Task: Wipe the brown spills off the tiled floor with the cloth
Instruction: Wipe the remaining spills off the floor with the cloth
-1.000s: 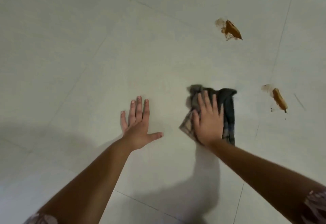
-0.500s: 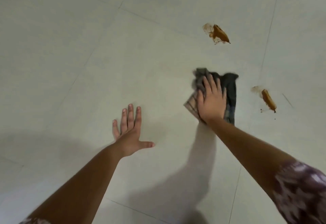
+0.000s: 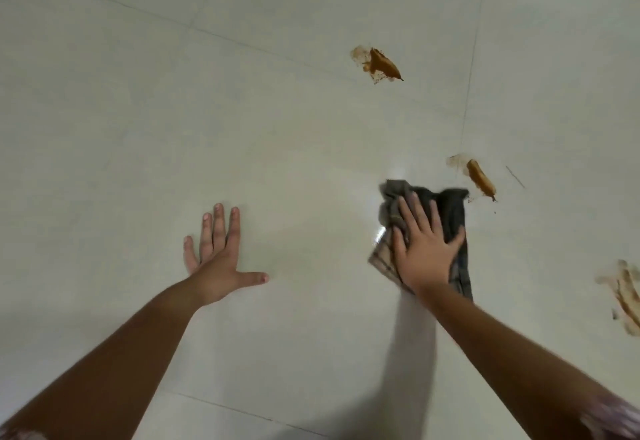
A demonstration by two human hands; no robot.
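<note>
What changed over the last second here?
The right hand, flat on the dark checked cloth, slid it rightward, close to the nearer elongated brown spill. A smeared brown spill came into view at the right edge. The left hand stays flat on the pale tiled floor; the farther brown spill is untouched.

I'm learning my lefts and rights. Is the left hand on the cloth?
No, the left hand rests flat on the bare floor, while the right hand presses the cloth.

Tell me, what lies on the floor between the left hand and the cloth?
Nothing: in the head view, only bare pale floor tile separates the left hand, flat on the floor, from the cloth under the right hand.
</note>
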